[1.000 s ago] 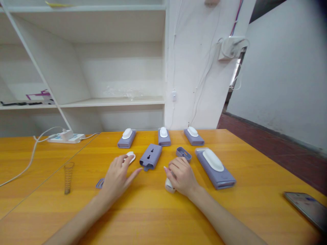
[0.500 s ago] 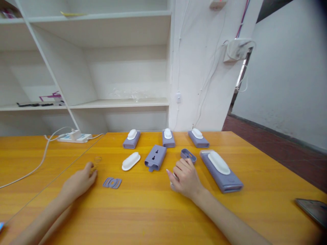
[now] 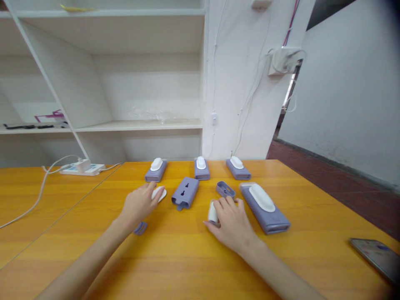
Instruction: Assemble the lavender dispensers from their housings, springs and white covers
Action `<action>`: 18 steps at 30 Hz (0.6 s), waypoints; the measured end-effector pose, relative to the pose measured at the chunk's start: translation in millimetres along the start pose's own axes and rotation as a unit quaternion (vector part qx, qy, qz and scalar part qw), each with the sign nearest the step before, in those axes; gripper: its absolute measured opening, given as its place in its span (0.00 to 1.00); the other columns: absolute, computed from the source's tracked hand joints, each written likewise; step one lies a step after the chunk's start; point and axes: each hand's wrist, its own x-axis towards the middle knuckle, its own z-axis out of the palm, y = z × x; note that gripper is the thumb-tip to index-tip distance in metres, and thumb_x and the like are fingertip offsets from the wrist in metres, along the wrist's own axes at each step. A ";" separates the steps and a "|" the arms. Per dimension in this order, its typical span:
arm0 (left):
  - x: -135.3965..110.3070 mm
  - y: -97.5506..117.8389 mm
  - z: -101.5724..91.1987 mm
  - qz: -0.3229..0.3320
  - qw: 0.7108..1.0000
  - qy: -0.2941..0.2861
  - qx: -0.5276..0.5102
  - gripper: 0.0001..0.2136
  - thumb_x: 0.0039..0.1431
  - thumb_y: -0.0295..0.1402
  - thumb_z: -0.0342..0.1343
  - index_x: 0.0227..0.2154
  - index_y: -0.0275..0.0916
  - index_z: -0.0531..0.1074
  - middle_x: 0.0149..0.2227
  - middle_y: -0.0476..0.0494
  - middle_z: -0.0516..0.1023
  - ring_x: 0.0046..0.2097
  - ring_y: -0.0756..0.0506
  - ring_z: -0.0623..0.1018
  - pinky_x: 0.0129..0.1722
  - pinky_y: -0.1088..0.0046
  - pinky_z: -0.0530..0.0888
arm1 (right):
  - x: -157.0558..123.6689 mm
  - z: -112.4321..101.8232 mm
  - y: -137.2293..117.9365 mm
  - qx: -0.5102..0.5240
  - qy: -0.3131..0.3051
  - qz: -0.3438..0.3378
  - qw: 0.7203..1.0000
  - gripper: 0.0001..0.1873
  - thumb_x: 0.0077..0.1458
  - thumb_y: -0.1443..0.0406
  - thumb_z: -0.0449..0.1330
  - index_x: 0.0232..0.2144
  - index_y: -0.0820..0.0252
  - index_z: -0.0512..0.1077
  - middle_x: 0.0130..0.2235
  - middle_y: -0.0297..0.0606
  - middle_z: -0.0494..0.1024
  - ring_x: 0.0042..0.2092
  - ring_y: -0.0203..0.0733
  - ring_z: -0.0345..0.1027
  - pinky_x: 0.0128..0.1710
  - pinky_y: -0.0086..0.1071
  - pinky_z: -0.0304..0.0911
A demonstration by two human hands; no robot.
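My left hand reaches over a white oval cover, its thumb and fingers closed on the cover's near end and hiding part of it. Below that wrist lies a thin purple cut-out plate, partly covered by the arm. My right hand has thumb and fingers closed around a small white rounded piece low on the table. Between the hands rests a purple case with two keyhole slots and an open flap. Just beyond my right fingers is a small purple oval tray.
A larger purple case with a white oval top lies to the right. Three similar cases line the back edge. A phone lies at far right, a power strip with a white cable at back left. White shelves stand behind.
My left hand has moved right and forward, from bare table at the left onto the white oval cover. My right hand stays nearly in place, showing more of the white piece. The view shifted slightly.
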 end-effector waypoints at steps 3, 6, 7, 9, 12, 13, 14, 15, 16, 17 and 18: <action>1.8 42.0 5.3 0.060 0.998 0.026 -0.020 0.24 0.58 0.52 0.35 0.37 0.38 0.67 0.37 0.36 0.72 0.41 0.39 0.73 0.36 0.67 0.67 | -0.7 2.2 0.8 0.006 -0.012 0.005 1.000 0.16 0.45 0.58 0.61 0.37 0.57 0.66 0.37 0.45 0.71 0.43 0.53 0.60 0.41 0.45 0.51; 6.1 74.3 16.1 0.098 0.993 0.052 -0.039 0.25 0.56 0.54 0.40 0.40 0.37 0.66 0.39 0.35 0.70 0.43 0.38 0.71 0.39 0.65 0.66 | -0.1 7.8 6.9 0.038 -0.032 0.036 0.998 0.17 0.42 0.59 0.63 0.36 0.57 0.66 0.38 0.43 0.70 0.43 0.51 0.61 0.39 0.41 0.52; 7.6 81.5 19.7 0.102 0.992 0.056 -0.049 0.25 0.55 0.54 0.42 0.41 0.36 0.65 0.39 0.34 0.70 0.43 0.37 0.70 0.39 0.64 0.66 | 0.4 10.2 9.9 0.056 -0.038 0.053 0.996 0.18 0.40 0.59 0.64 0.35 0.57 0.66 0.39 0.42 0.69 0.42 0.50 0.61 0.38 0.40 0.53; 10.0 90.4 25.6 0.101 0.991 0.057 -0.062 0.25 0.54 0.54 0.45 0.43 0.36 0.65 0.40 0.33 0.68 0.45 0.36 0.69 0.39 0.63 0.66 | 1.6 15.0 16.5 0.093 -0.042 0.078 0.992 0.24 0.36 0.58 0.66 0.38 0.57 0.65 0.41 0.41 0.67 0.43 0.49 0.62 0.38 0.38 0.54; 11.8 92.0 30.0 0.102 0.991 0.052 -0.069 0.23 0.55 0.51 0.45 0.43 0.37 0.65 0.41 0.33 0.67 0.45 0.36 0.68 0.39 0.62 0.66 | 2.4 20.7 24.6 0.122 -0.026 0.090 0.988 0.36 0.34 0.59 0.67 0.48 0.56 0.61 0.44 0.42 0.64 0.45 0.51 0.62 0.40 0.40 0.56; 12.0 90.4 30.2 0.105 0.991 0.049 -0.071 0.22 0.55 0.50 0.45 0.43 0.37 0.65 0.41 0.34 0.67 0.45 0.36 0.68 0.39 0.61 0.66 | 2.4 21.9 26.3 0.126 -0.016 0.091 0.988 0.38 0.34 0.60 0.67 0.50 0.56 0.60 0.44 0.43 0.63 0.44 0.51 0.62 0.40 0.40 0.57; 12.0 88.2 29.8 0.110 0.990 0.046 -0.075 0.21 0.55 0.49 0.46 0.43 0.37 0.65 0.41 0.34 0.67 0.45 0.36 0.68 0.40 0.61 0.66 | 2.4 22.9 27.4 0.130 -0.005 0.092 0.987 0.38 0.34 0.61 0.67 0.50 0.56 0.61 0.44 0.43 0.63 0.43 0.51 0.63 0.40 0.41 0.58; 12.0 85.5 29.0 0.116 0.989 0.041 -0.079 0.20 0.55 0.47 0.47 0.44 0.37 0.65 0.41 0.34 0.67 0.45 0.37 0.68 0.41 0.61 0.66 | 2.4 23.5 28.1 0.135 0.006 0.092 0.987 0.36 0.34 0.62 0.67 0.49 0.56 0.62 0.44 0.43 0.63 0.42 0.50 0.63 0.40 0.41 0.60; 11.8 82.7 27.8 0.122 0.988 0.036 -0.082 0.20 0.55 0.46 0.48 0.44 0.38 0.64 0.41 0.35 0.68 0.45 0.37 0.68 0.42 0.61 0.65 | 2.6 23.8 28.4 0.141 0.016 0.090 0.986 0.34 0.34 0.63 0.67 0.47 0.56 0.63 0.43 0.43 0.62 0.41 0.49 0.64 0.39 0.40 0.61; 11.6 79.7 26.6 0.130 0.987 0.032 -0.085 0.19 0.54 0.44 0.49 0.45 0.38 0.64 0.41 0.36 0.68 0.45 0.38 0.68 0.43 0.61 0.65 | 2.8 23.9 28.3 0.149 0.025 0.090 0.985 0.31 0.35 0.64 0.66 0.45 0.56 0.64 0.43 0.42 0.62 0.40 0.48 0.65 0.39 0.40 0.62; 11.3 76.8 25.4 0.138 0.986 0.028 -0.087 0.19 0.54 0.43 0.50 0.46 0.39 0.64 0.42 0.36 0.68 0.45 0.38 0.68 0.44 0.62 0.65 | 3.1 23.7 28.1 0.155 0.033 0.091 0.983 0.29 0.36 0.65 0.65 0.43 0.55 0.64 0.42 0.42 0.62 0.40 0.48 0.65 0.39 0.39 0.63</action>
